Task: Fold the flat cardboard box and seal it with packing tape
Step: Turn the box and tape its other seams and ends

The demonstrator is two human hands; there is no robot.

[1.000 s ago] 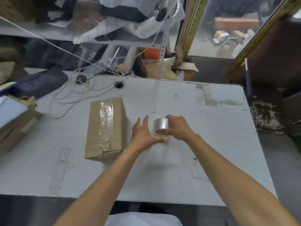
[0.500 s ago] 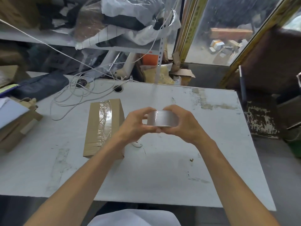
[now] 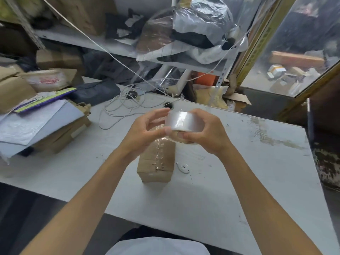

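Note:
A roll of clear packing tape (image 3: 181, 122) is held in the air over the white table (image 3: 230, 190). My right hand (image 3: 207, 133) grips the roll from the right, fingers curled round it. My left hand (image 3: 145, 133) is at the roll's left edge, thumb and fingertips touching it. Below the hands stands the folded brown cardboard box (image 3: 156, 162), with clear tape running along its top seam. The hands hide the box's far end.
A small white object (image 3: 184, 167) lies on the table right of the box. Loose white cable (image 3: 125, 105) coils at the table's back. Stacked cartons and papers (image 3: 36, 118) crowd the left side. Cluttered shelves stand behind; the table's right edge drops to the floor.
The roll was lifted off the table by both hands and now sits higher and closer to me, above the box. The camera view has shifted left and up.

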